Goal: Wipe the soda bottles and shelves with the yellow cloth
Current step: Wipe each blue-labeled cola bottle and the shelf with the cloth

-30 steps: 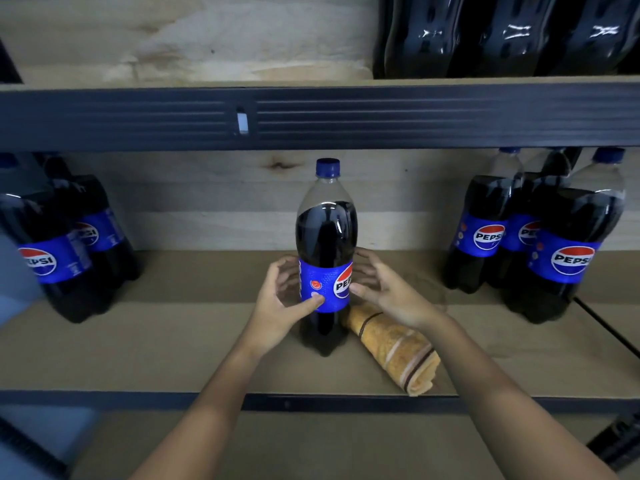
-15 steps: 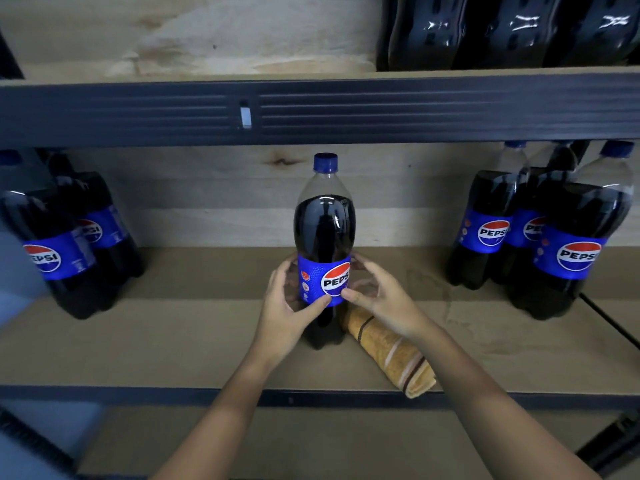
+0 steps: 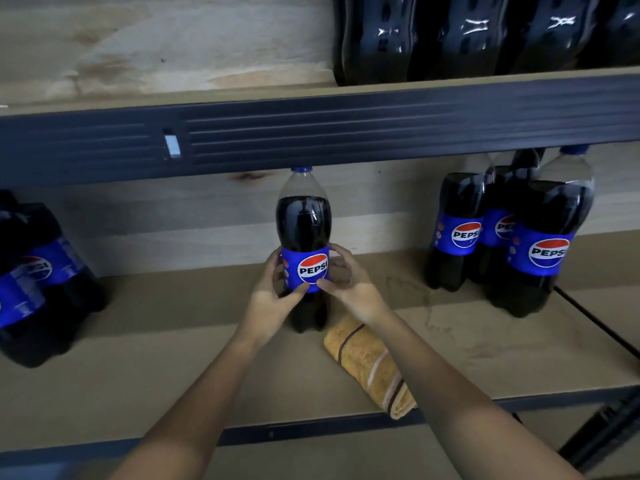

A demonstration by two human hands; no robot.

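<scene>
You've got both hands wrapped around the label of the upright Pepsi bottle (image 3: pixel 304 251), left hand (image 3: pixel 272 296) and right hand (image 3: pixel 348 284) curled on either side. The yellow cloth (image 3: pixel 369 367) lies rolled on the shelf (image 3: pixel 173 341) just below your right wrist.

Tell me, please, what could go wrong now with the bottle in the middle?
Both hands, left hand and right hand, hold only the label band of the tall middle bottle; it might tip. The yellow cloth lies folded by its base, overhanging the shelf edge, and could get nudged off.
</scene>
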